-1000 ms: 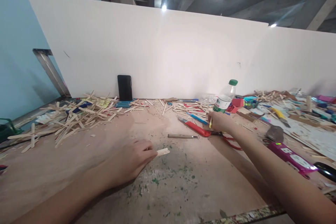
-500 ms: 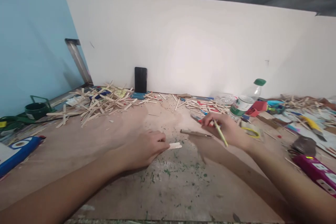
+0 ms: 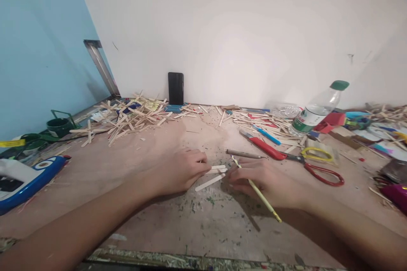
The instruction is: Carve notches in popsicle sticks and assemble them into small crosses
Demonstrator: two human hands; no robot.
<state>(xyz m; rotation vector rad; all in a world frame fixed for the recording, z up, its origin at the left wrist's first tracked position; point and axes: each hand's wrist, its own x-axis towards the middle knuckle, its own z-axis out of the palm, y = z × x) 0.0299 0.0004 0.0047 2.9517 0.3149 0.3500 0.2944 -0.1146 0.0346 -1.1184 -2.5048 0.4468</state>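
Note:
My left hand rests on the wooden table, fingers curled and pinching pale craft sticks whose ends poke out to the right. Across from it, my right hand has a thin yellow pencil lodged between its fingers, slanting down to the right. One loose craft stick lies slantwise below the left hand's sticks, its upper end at my right fingertips; whether they grip it is unclear. Just behind the right hand sits a brown pen-like rod.
Right of my hand are scissors, a red-handled knife and a blue pen. A water bottle stands at back right. A stick heap and an upright black phone are at the back. A blue-and-white object sits left.
My right hand has come from the back-right clutter toward the left hand, still with the pencil. A loose craft stick now shows between the hands. The view has tilted down.

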